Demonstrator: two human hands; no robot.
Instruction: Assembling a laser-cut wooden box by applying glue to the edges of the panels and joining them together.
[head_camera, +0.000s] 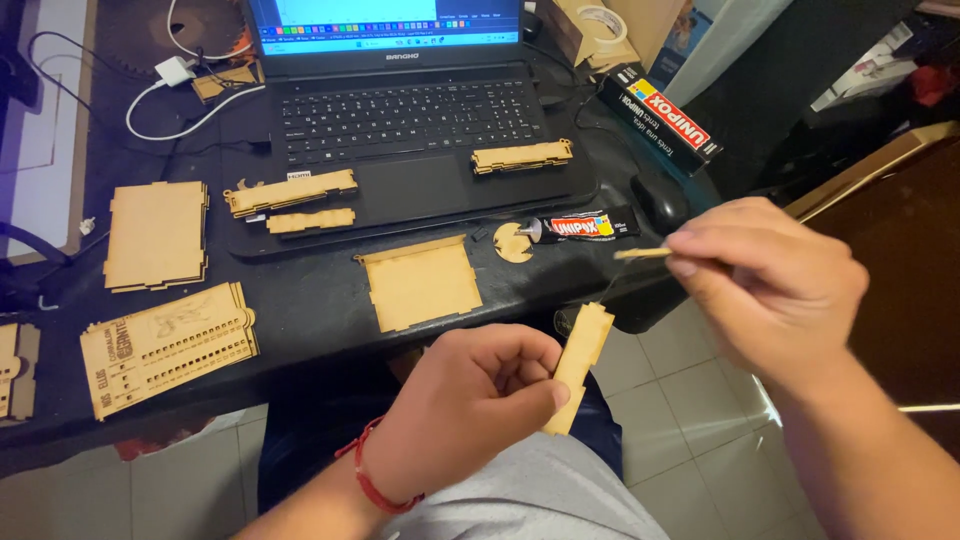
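Two hands: flat notched wooden strip (578, 366), thin stick (642, 254).

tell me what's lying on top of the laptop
Three notched wooden strips rest on the laptop: one right of the keyboard, two at its left edge. What lies beneath them is hidden.

A home hobby corner was indicated. A dark table (300, 310) was crowded with laser-cut wooden panels (155, 235), a glue tube (585, 227) and its box (660, 118) near the right edge, and an open laptop (410, 110) along the far edge. Pale floor tiles (670, 390) were seen below the near edge.
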